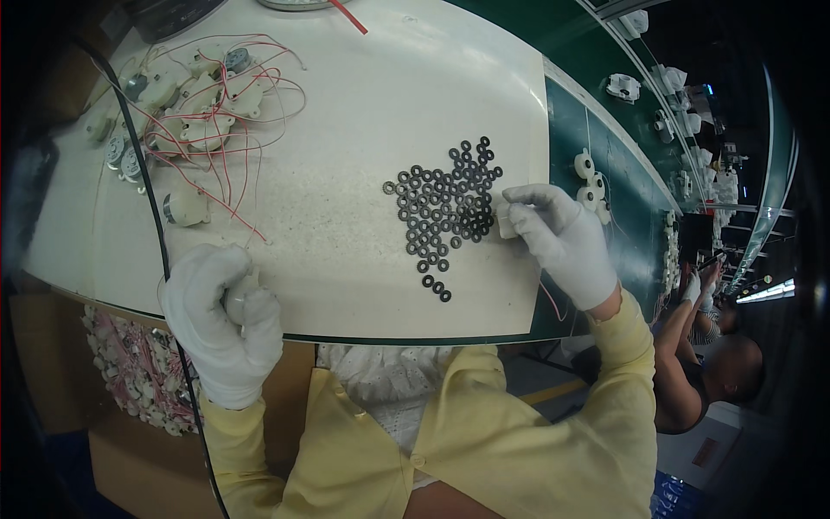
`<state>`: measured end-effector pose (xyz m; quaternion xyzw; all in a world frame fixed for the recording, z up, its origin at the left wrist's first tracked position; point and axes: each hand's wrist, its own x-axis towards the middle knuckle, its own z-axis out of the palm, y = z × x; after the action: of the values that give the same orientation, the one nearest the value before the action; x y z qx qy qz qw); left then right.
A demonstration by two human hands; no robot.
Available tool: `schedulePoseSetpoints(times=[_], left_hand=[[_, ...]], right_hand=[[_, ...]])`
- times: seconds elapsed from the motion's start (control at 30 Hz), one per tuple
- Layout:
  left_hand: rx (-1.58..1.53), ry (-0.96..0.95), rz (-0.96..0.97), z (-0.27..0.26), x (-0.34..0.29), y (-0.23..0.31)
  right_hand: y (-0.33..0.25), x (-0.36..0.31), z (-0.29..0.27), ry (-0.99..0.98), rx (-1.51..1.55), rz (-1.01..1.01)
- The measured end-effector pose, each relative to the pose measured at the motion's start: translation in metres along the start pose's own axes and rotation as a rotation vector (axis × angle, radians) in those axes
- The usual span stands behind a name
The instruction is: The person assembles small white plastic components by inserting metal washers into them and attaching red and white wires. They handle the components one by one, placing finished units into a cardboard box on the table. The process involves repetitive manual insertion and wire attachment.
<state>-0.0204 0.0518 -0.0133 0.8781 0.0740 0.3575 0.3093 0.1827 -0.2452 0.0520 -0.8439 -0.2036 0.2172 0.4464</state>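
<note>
Head view: left hand (205, 313) grasps a pale part (236, 301); whether right hand (566, 244) grips, cannot tell; many black rings (471, 214) seem unused.

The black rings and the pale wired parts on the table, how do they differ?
The black rings are dark and small; the pale wired parts are whitish and larger. The rings, spread out, have no wires; the parts, mostly heaped, trail red wires. Both lie on the white tabletop.
</note>
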Motion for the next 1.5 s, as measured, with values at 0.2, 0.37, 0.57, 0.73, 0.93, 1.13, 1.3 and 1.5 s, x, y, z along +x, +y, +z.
schedulePoseSetpoints(times=[0.2, 0.37, 0.57, 0.73, 0.93, 1.13, 1.3, 1.5], left_hand=[[0.036, -0.014, 0.06, -0.001, 0.008, 0.001], [0.046, -0.024, 0.066, -0.002, 0.01, 0.003], [0.051, -0.03, 0.058, -0.002, 0.009, 0.003], [0.032, -0.024, 0.03, -0.001, 0.006, 0.002], [0.038, -0.041, -0.021, -0.002, 0.002, 0.002], [-0.043, -0.027, -0.055, 0.0, -0.002, 0.002], [0.017, -0.001, 0.008, 0.001, 0.0, 0.0], [-0.038, -0.015, -0.027, 0.003, -0.002, -0.001]], right_hand=[[-0.002, -0.003, 0.016, 0.174, -0.617, -0.408], [-0.013, -0.005, 0.016, 0.129, -0.711, -0.423], [-0.025, -0.013, 0.009, 0.083, -0.866, -0.535], [-0.036, -0.034, 0.003, 0.001, -1.087, -0.534], [-0.024, -0.044, 0.012, 0.06, -1.183, -0.466], [-0.022, -0.041, 0.006, -0.038, -1.23, -0.431], [-0.017, -0.021, -0.001, 0.079, -0.623, -0.025], [0.015, -0.026, 0.0, 0.19, -0.628, -0.255]])
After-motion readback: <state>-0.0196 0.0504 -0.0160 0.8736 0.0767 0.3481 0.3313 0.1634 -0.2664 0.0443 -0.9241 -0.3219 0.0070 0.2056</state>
